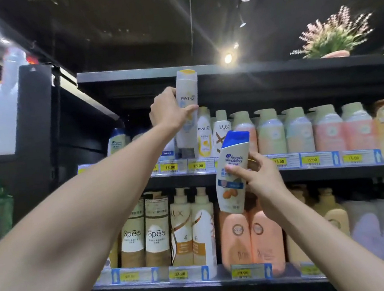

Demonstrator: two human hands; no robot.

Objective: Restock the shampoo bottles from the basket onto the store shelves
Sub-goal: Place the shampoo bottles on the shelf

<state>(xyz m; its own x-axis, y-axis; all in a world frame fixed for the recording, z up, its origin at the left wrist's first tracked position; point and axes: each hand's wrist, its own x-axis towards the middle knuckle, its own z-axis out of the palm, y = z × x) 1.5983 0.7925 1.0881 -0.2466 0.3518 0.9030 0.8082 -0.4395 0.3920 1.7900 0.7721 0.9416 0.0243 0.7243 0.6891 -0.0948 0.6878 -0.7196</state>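
Head view: the left hand [167,111] grips a Pantene bottle [188,112], raised before the upper shelf [322,174]. The right hand [261,175] clasps a Head & Shoulders bottle [234,171] (basket unseen). Pushed in crooked, the Pantene could topple its standing neighbours [204,135].

- The Pantene bottle [188,95], far left, is seen as smooth white plastic with a soft gloss.
- The Head & Shoulders bottle [232,188] is formed of glossy white plastic and capped in shiny blue plastic.
- The shelves [274,72] are finished in what looks like dark matt metal.
- The price tags [311,160] are printed paper, set behind clear glossy strips.
- The peach bottles [250,235] are given a satin plastic finish.
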